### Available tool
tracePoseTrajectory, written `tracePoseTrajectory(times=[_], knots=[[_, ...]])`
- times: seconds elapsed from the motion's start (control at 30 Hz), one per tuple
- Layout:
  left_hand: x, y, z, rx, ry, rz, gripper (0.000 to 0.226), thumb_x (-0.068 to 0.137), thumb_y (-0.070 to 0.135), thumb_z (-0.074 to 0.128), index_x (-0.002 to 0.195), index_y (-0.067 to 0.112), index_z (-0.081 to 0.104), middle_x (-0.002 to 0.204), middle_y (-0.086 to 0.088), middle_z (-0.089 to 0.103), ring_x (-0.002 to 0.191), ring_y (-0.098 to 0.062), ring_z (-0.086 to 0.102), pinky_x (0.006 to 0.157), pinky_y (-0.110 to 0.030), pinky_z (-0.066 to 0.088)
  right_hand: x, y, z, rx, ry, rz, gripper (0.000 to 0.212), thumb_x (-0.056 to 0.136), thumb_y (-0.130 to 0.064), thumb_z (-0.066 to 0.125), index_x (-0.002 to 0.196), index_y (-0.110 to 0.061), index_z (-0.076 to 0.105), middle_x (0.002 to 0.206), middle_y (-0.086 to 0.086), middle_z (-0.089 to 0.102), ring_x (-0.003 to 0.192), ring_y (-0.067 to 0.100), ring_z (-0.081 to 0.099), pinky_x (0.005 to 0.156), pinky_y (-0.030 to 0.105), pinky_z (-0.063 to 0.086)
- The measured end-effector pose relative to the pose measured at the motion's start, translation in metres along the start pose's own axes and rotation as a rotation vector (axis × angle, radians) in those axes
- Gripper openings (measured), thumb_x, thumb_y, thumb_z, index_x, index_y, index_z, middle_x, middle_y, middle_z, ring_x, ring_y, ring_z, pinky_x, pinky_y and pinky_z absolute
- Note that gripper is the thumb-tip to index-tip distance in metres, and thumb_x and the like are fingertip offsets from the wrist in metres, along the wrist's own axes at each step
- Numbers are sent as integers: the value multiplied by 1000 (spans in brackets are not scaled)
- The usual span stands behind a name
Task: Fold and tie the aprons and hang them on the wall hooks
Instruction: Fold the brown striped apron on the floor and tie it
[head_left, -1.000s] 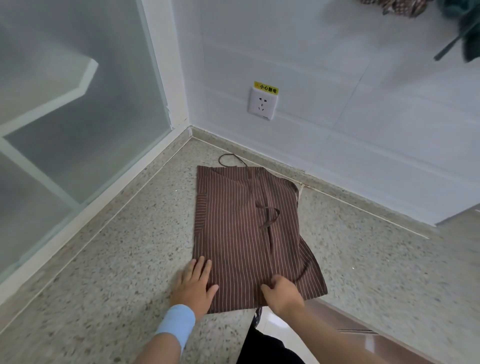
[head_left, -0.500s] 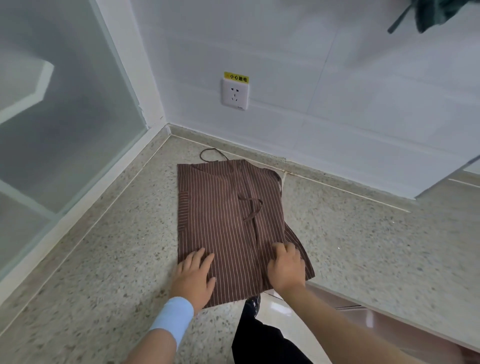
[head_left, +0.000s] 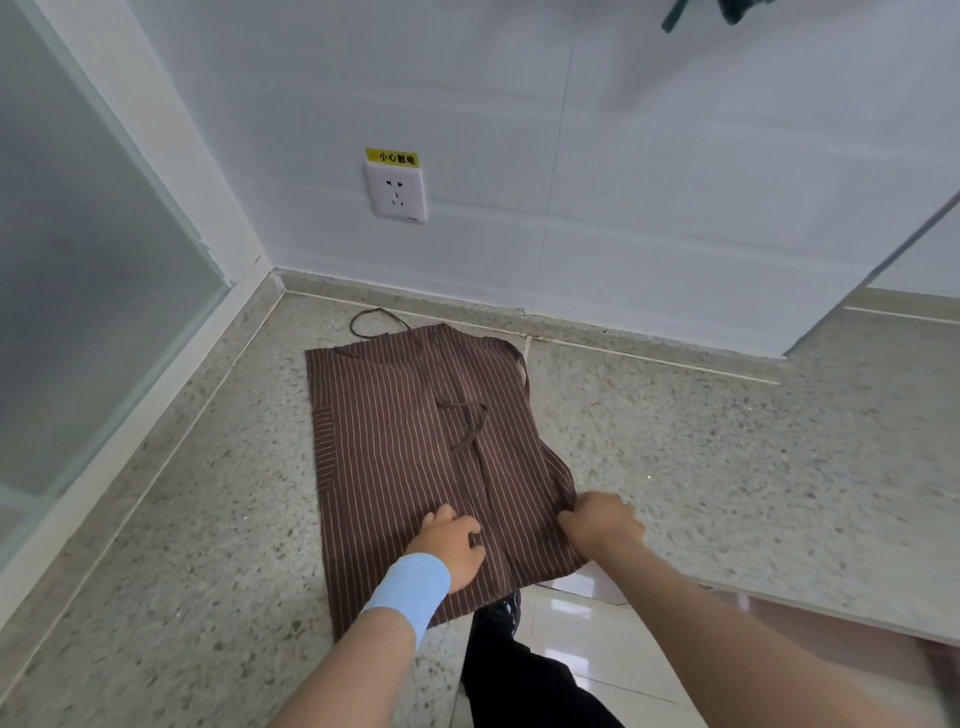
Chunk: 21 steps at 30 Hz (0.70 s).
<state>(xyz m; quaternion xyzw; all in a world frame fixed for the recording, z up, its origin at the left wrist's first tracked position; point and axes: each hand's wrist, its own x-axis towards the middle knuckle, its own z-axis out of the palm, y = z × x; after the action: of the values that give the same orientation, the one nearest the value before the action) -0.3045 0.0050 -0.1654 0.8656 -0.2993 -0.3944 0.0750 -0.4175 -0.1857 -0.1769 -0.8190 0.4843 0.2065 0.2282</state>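
**Soft striped apron, half folded on the stone surface**

Left hand (head_left: 451, 545): fingers spread, palm down, pressing flat on the near middle of the apron (head_left: 410, 441). A pale blue wristband (head_left: 408, 590) sits on that wrist. Not gripping, only pinning the cloth.

Right hand (head_left: 602, 522): fingers curled and pressed together at the apron's near right edge, apparently pinching a fold of cloth where the side flap bunches. How much cloth sits inside the fist cannot be told.

Apron: brown with thin pale stripes, lying flat on the speckled surface (head_left: 727, 467), sides folded in toward a centre seam. Its near hem overhangs the front edge slightly. A waist tie (head_left: 467, 426) lies looped loose on top, mid-panel. The neck loop (head_left: 371, 319) trails off the far end, near the wall.

Handling, as judged: thin woven cloth, light and limp, no stiffness of its own. It will sag and unfold if lifted by one point. The polished surface looks slick, so the piece may slide unless one hand pins it. Best hold: pinch at corners or along a folded edge, two points at once. The ties are narrow and free; take them by the ends for knotting.

Beyond: a wall socket (head_left: 396, 192) with a yellow label, frosted glass (head_left: 78, 260) at left, and a dark cloth (head_left: 719, 10) hanging at the top edge; no hook visible.
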Motion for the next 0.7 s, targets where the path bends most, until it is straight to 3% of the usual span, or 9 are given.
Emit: tracePoseTrajectory(times=[0.07, 0.13, 0.2, 0.3, 0.37, 0.47, 0.53, 0.63, 0.7], knots=[[-2, 2, -6, -92, 5, -4, 40, 101, 35, 44, 140, 28, 48, 141, 3, 36, 129, -21, 41, 96, -32, 47, -7, 0, -9, 247, 136, -38, 24, 75, -46, 53, 79, -23, 62, 92, 4, 56, 89, 25, 58, 75, 34, 50], [-7, 7, -12, -253, 79, 7, 35, 101, 33, 45, 135, 27, 53, 134, 6, 47, 112, -15, 55, 90, -30, 50, -19, -7, -19, 572, 224, -123, 23, 73, -35, 59, 62, -19, 48, 70, 2, 53, 63, 20, 54, 58, 30, 45], [-16, 17, -22, -535, 170, 13, 28, 101, 34, 47, 127, 30, 57, 128, 9, 55, 105, -10, 58, 91, -31, 51, -36, -21, -29, 725, 252, -237, 25, 76, -21, 61, 62, -18, 40, 57, -1, 44, 51, 15, 43, 51, 30, 36], [-36, 32, -41, -1143, 184, -26, 21, 101, 39, 48, 118, 30, 55, 123, -1, 59, 102, -20, 65, 86, -43, 59, -61, -45, -33, 657, 301, -502, 23, 79, -15, 63, 67, -21, 44, 61, -7, 50, 52, 10, 46, 51, 29, 40], [-49, 30, -51, -1373, 116, -21, 30, 100, 46, 47, 121, 26, 53, 121, -4, 61, 105, -26, 66, 86, -49, 58, -72, -59, -28, 529, 277, -774, 24, 78, -13, 63, 68, -22, 44, 84, -9, 61, 63, 7, 55, 56, 26, 43], [-59, 5, -61, -1402, 80, -37, 38, 95, 53, 54, 121, 26, 56, 117, -3, 67, 104, -28, 69, 89, -52, 57, -84, -83, -22, 245, 115, -1065, 23, 73, -11, 63, 66, -23, 45, 118, -16, 64, 81, -3, 59, 65, 18, 45], [-61, -17, -62, -1378, 124, -125, 44, 89, 47, 66, 123, 21, 55, 118, -6, 66, 104, -27, 68, 83, -48, 59, -91, -97, -15, 119, -49, -1133, 20, 74, -16, 65, 65, -25, 49, 104, -16, 67, 82, -7, 54, 77, 18, 45], [-58, -44, -55, -1134, 204, -255, 40, 89, 30, 71, 124, 19, 56, 112, -7, 67, 98, -20, 67, 71, -36, 62, -96, -112, -10, 267, -417, -911, 15, 84, -29, 66, 71, -23, 61, 81, -12, 63, 77, 3, 58, 85, 32, 51], [-51, -56, -50, -1016, 282, -307, 24, 90, 18, 68, 114, 17, 64, 106, -7, 68, 88, -18, 66, 70, -35, 61, -89, -118, -7, 469, -416, -734, 21, 89, -34, 65, 72, -22, 61, 73, -8, 62, 69, 7, 59, 77, 35, 53]])
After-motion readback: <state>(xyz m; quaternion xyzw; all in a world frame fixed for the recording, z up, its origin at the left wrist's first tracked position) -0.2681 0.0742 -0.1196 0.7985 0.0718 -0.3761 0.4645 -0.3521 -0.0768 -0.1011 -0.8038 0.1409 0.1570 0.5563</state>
